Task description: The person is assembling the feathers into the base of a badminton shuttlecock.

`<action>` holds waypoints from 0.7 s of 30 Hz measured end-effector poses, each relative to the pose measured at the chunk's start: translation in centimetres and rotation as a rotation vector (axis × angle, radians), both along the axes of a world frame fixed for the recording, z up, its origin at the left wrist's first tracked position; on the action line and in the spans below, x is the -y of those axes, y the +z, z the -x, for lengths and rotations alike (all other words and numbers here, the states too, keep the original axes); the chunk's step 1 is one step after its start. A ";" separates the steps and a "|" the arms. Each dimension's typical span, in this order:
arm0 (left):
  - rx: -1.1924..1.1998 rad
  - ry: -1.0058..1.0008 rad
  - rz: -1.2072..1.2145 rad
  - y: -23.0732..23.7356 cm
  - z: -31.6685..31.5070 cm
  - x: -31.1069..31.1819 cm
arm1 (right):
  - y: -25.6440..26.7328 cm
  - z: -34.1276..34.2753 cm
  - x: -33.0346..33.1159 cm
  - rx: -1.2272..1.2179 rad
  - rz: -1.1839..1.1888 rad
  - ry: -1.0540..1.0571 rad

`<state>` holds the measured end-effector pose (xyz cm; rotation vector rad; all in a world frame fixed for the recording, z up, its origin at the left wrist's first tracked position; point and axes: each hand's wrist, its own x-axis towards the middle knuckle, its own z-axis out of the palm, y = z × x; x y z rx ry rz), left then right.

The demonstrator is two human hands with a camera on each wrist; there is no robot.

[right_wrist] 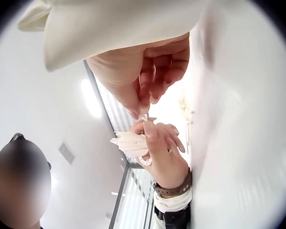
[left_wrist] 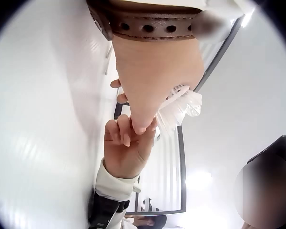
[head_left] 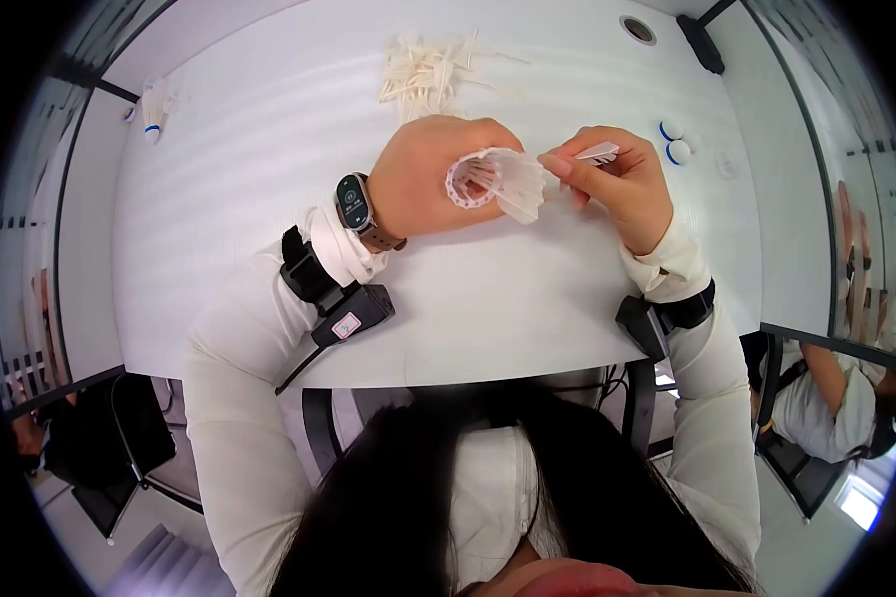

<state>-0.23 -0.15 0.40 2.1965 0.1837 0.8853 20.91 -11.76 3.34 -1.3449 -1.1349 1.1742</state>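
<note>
My left hand (head_left: pixel 423 179) (left_wrist: pixel 152 76) (right_wrist: pixel 167 160) grips a white shuttlecock skirt (head_left: pixel 518 187) (left_wrist: pixel 173 114) (right_wrist: pixel 131 144), its ringed narrow end facing left in the head view. My right hand (head_left: pixel 622 189) (left_wrist: pixel 125 151) (right_wrist: pixel 128 71) is just right of it, thumb and index finger pinching a small white feather (head_left: pixel 599 152), whose vane sticks out above the fingers. In both wrist views the fingertips of the two hands meet or nearly meet beside the skirt; whether they touch cannot be told.
A pile of pale quill sticks (head_left: pixel 423 78) lies beyond the left hand. At the far left is a shuttlecock (head_left: pixel 153 111); at the right lie two blue-banded white caps (head_left: pixel 678 151). A round hole (head_left: pixel 637 30) is in the white table (head_left: pixel 239 149), with partitions on both sides.
</note>
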 end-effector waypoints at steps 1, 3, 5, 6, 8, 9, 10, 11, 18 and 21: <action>-0.026 -0.022 -0.020 0.1 0.0 0.0 | 0.0 0.0 0.0 0.021 -0.016 0.011; -0.006 -0.017 -0.065 -0.2 -0.1 0.0 | -0.2 -0.4 -0.1 0.045 -0.028 0.035; -0.004 -0.007 -0.077 -0.5 -0.3 -0.1 | -0.3 -0.6 -0.2 0.067 -0.034 0.047; -0.015 0.000 -0.063 -0.7 -0.3 -0.2 | -0.3 -0.5 -0.2 0.074 -0.032 0.049; -0.028 0.017 -0.055 -0.7 -0.2 0.0 | -0.4 -0.4 -0.1 0.062 -0.017 0.045; -0.029 0.027 -0.063 -0.7 -0.2 0.0 | -0.4 -0.3 -0.1 0.045 -0.007 0.040; -0.028 0.037 -0.072 -0.6 -0.2 0.0 | -0.5 -0.3 -0.1 0.029 0.002 0.035; -0.031 0.039 -0.087 -0.6 -0.2 -0.1 | -0.5 -0.3 -0.2 0.030 -0.002 0.040; 0.006 0.016 -0.124 -0.8 -0.2 -0.2 | -0.5 -0.1 -0.2 0.029 0.006 0.034; -0.001 0.022 -0.132 -0.9 -0.2 -0.2 | -0.4 -0.1 -0.1 0.042 0.020 0.031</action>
